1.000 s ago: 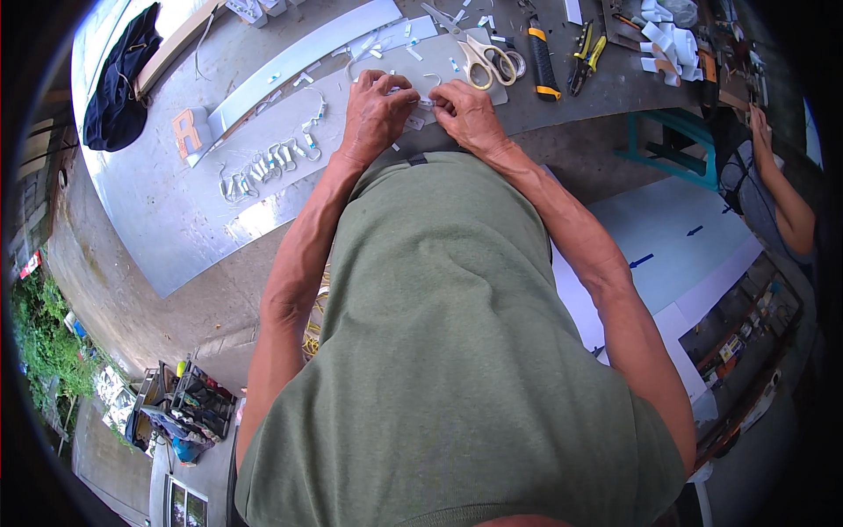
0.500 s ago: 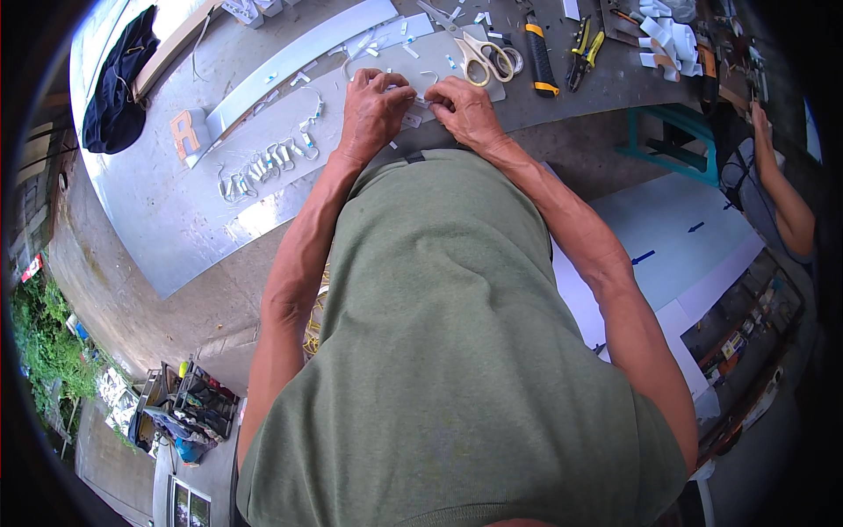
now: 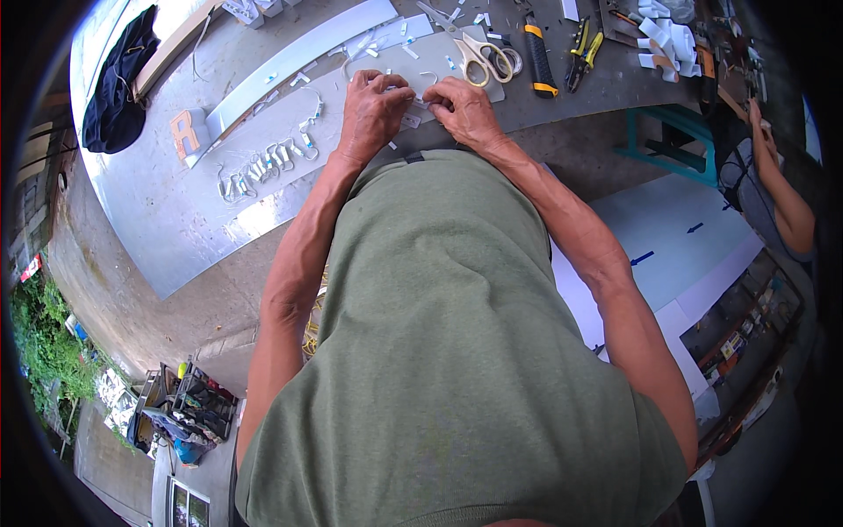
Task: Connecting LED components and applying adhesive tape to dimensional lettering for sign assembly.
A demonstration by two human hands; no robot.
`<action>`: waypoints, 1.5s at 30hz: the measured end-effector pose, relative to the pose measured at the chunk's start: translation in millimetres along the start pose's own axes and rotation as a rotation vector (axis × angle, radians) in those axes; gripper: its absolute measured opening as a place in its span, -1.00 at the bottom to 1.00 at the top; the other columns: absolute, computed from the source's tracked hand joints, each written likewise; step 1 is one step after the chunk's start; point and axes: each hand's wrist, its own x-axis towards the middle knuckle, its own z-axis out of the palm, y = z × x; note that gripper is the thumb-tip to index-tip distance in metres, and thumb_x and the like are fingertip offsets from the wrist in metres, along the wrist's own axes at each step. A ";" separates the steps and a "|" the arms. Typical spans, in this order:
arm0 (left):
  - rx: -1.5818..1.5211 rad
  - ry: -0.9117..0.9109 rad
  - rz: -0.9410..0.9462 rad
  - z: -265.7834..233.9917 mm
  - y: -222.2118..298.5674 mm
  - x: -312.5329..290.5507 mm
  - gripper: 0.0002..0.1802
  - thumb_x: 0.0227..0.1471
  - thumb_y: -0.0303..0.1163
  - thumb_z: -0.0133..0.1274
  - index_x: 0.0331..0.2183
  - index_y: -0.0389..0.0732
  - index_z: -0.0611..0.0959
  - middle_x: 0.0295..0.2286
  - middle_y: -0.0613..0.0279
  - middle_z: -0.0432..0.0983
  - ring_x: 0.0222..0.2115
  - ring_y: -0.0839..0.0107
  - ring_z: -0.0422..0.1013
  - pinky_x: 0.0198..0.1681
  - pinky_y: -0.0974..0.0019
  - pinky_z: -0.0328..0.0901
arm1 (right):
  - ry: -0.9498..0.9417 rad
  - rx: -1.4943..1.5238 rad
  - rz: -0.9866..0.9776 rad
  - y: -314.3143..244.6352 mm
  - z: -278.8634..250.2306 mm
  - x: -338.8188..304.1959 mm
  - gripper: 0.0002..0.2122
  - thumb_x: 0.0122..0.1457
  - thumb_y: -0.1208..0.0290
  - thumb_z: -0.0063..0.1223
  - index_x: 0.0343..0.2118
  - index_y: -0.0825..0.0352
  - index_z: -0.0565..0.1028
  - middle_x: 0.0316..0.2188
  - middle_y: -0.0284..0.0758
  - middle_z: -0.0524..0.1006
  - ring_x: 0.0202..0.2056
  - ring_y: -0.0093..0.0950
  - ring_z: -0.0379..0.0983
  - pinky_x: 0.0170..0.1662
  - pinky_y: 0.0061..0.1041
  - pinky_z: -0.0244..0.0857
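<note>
My left hand (image 3: 376, 110) and my right hand (image 3: 467, 111) meet close together over the near edge of the metal table (image 3: 189, 246). Both have thumb and fingers pinched on a small white wired module (image 3: 421, 102), mostly covered by the fingertips. To the left, a string of small white LED modules (image 3: 268, 160) on thin wire lies coiled on the metal. Cream-handled scissors (image 3: 475, 66) rest just beyond my right hand, against a roll of tape (image 3: 508, 61). Loose little white pieces (image 3: 411, 52) are scattered past my fingers.
A long white curved strip (image 3: 299, 61) and a letter-shaped block (image 3: 185, 133) lie left. Rightward are a black-and-orange cutter (image 3: 540, 60), yellow-handled pliers (image 3: 584, 60) and crumpled white strips (image 3: 672, 44). A teal stool (image 3: 672, 145) stands below; another person's arm (image 3: 781, 189) shows far right.
My hands stay almost in place, with only slight finger movement. At the far right, the other person's hands have shifted a little.
</note>
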 end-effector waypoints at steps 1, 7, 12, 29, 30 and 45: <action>-0.006 0.002 -0.006 0.0 0.3 0.0 -0.82 -0.11 -0.44 0.29 -0.35 -0.05 0.78 -0.26 0.40 0.64 -0.14 0.19 0.40 -0.04 0.19 0.32 | 0.007 0.000 -0.012 0.1 0.0 0.0 -0.87 0.07 0.56 0.15 -0.30 0.33 0.61 -0.39 -0.26 0.56 -0.31 -0.29 0.52 -0.19 -0.34 0.39; -0.035 0.010 -0.013 1.7 -2.1 -1.6 -0.83 -0.12 -0.46 0.30 -0.36 -0.07 0.79 -0.26 0.39 0.65 -0.16 0.19 0.42 -0.04 0.19 0.33 | 0.005 -0.025 -0.027 -0.9 0.0 -0.1 -0.87 0.07 0.55 0.15 -0.30 0.32 0.62 -0.38 -0.27 0.57 -0.30 -0.29 0.52 -0.18 -0.34 0.39; -0.082 0.040 -0.015 4.5 -2.8 -2.5 -0.86 -0.10 -0.49 0.26 -0.39 -0.08 0.78 -0.29 0.37 0.65 -0.17 0.15 0.42 -0.03 0.15 0.31 | -0.015 -0.009 -0.011 -0.7 -1.4 0.3 -0.87 0.07 0.55 0.16 -0.29 0.32 0.62 -0.36 -0.27 0.57 -0.28 -0.28 0.52 -0.16 -0.34 0.39; -0.029 0.018 -0.015 4.2 -2.2 -3.5 -0.82 -0.13 -0.48 0.29 -0.37 -0.06 0.77 -0.27 0.41 0.65 -0.15 0.20 0.42 -0.03 0.18 0.33 | -0.063 0.090 0.205 -2.9 -11.8 14.0 -0.80 0.14 0.35 0.18 -0.28 0.39 0.62 -0.48 -0.21 0.63 -0.44 -0.42 0.56 -0.28 -0.43 0.41; -0.029 0.018 -0.015 4.2 -2.0 -3.2 -0.82 -0.13 -0.48 0.29 -0.37 -0.06 0.77 -0.27 0.41 0.65 -0.15 0.20 0.42 -0.03 0.18 0.33 | -0.063 0.090 0.205 -3.1 -11.8 16.5 -0.80 0.14 0.35 0.18 -0.28 0.39 0.62 -0.48 -0.21 0.63 -0.44 -0.42 0.56 -0.28 -0.43 0.41; -0.277 -0.089 -0.149 -23.5 -1.6 -2.7 -0.59 -0.10 -0.49 0.30 -0.12 -0.10 0.71 -0.10 0.23 0.61 -0.02 0.15 0.42 0.08 0.16 0.33 | -0.163 -0.080 0.372 -10.0 -9.0 40.0 -0.78 -0.11 0.30 0.43 -0.46 0.32 0.67 -0.52 -0.24 0.66 -0.41 -0.37 0.62 -0.26 -0.39 0.46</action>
